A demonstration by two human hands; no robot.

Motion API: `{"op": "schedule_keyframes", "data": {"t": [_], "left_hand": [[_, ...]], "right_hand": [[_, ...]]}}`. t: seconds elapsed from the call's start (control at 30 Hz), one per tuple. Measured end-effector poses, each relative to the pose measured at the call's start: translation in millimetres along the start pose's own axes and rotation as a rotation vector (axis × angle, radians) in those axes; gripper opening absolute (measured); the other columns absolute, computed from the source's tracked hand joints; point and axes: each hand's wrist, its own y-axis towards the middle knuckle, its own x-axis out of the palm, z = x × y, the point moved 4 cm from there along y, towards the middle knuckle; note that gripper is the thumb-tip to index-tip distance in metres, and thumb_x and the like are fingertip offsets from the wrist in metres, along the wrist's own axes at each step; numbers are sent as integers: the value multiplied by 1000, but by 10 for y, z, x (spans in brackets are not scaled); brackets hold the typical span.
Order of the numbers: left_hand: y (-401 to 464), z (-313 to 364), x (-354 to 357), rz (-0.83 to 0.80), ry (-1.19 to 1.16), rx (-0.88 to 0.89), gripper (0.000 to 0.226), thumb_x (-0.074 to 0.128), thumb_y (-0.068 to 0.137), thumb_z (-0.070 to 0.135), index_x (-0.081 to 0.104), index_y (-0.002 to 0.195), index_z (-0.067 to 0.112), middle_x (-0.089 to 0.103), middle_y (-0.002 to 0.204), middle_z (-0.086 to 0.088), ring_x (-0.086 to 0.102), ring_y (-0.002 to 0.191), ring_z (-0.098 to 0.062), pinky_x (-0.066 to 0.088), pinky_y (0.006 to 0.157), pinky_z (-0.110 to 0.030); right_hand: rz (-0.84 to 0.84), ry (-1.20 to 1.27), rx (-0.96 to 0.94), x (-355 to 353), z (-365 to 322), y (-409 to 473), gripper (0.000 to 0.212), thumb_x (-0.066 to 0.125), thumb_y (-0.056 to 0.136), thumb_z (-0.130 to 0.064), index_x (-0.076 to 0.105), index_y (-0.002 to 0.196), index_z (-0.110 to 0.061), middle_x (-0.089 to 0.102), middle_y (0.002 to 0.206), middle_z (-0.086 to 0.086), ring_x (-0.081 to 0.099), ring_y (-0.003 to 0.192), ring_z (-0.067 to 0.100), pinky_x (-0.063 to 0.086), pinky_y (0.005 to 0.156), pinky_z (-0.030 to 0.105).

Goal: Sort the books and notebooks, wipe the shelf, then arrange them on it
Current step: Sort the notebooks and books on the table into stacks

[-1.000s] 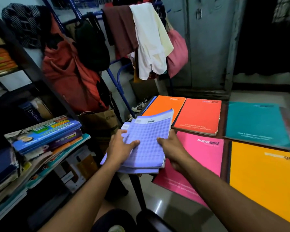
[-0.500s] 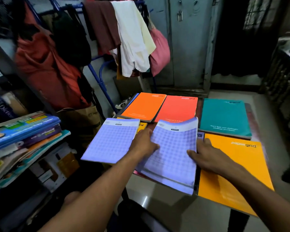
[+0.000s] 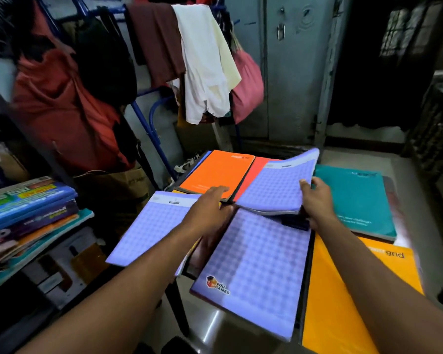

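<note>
Three lilac checked notebooks lie spread on the table. One [image 3: 151, 231] lies at the left and overhangs the table edge. A second [image 3: 256, 267] lies in front with an "edu GAMES" logo. My right hand [image 3: 317, 203] grips the third lilac notebook [image 3: 274, 190] by its right edge and holds it raised and bent above the others. My left hand [image 3: 210, 213] rests flat, fingers spread, between the left and front notebooks. Around them lie an orange notebook [image 3: 218, 172], a red one [image 3: 256, 169], a teal one [image 3: 356, 195] and a yellow one [image 3: 348, 290].
A dark shelf [image 3: 0, 103] at the left holds a slanting stack of books [image 3: 28, 213]. Behind the table a blue rack [image 3: 143, 123] carries hanging clothes [image 3: 202, 67]. A grey metal cupboard [image 3: 292, 72] stands at the back. A brown paper bag [image 3: 118, 185] sits on the floor.
The lilac stack has been spread out: one notebook laid at the left, another in front. My right hand has lifted a third one toward the back right. The view swung right.
</note>
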Motion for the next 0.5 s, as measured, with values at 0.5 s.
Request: {"op": "schedule_keyframes", "data": {"t": [0.5], "left_hand": [[697, -391, 265, -101, 428, -94, 51, 34, 106, 56, 39, 151, 34, 30, 165, 0, 32, 148, -27, 31, 115, -53]], "right_hand": [[-77, -258, -91, 402, 162, 508, 58, 63, 85, -20, 47, 140, -21, 60, 132, 12, 60, 115, 32, 52, 94, 44]]}}
